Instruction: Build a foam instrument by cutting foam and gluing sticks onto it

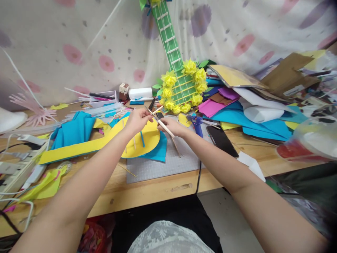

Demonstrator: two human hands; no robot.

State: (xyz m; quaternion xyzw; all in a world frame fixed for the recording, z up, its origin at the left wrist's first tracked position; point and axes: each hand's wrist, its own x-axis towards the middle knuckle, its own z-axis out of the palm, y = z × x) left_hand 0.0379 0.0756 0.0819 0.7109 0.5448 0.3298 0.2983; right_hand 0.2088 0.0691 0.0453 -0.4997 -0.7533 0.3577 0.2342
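Above the yellow guitar-shaped cutout (113, 142), my two hands are close together. My left hand (138, 121) pinches a thin pale stick (158, 109). Fingers of my right hand (171, 126) are wrapped round a slim tool with a white handle (166, 128) and a narrow metal tip; its exact kind is unclear. The metal tip meets the stick near my left fingertips. Across the round end of the cutout lie a blue strip (142, 139) and a few pale sticks. Blue sheet (159, 149) shows beneath it, on a grey cutting mat (147, 171).
A green paper guitar with yellow flowers (173, 56) leans at the back. Right of my hands are a blue glue gun (197, 125), a black phone (222, 140) and piled coloured sheets (263, 121). Power strips (19, 165) and crumpled blue material (73, 130) lie left.
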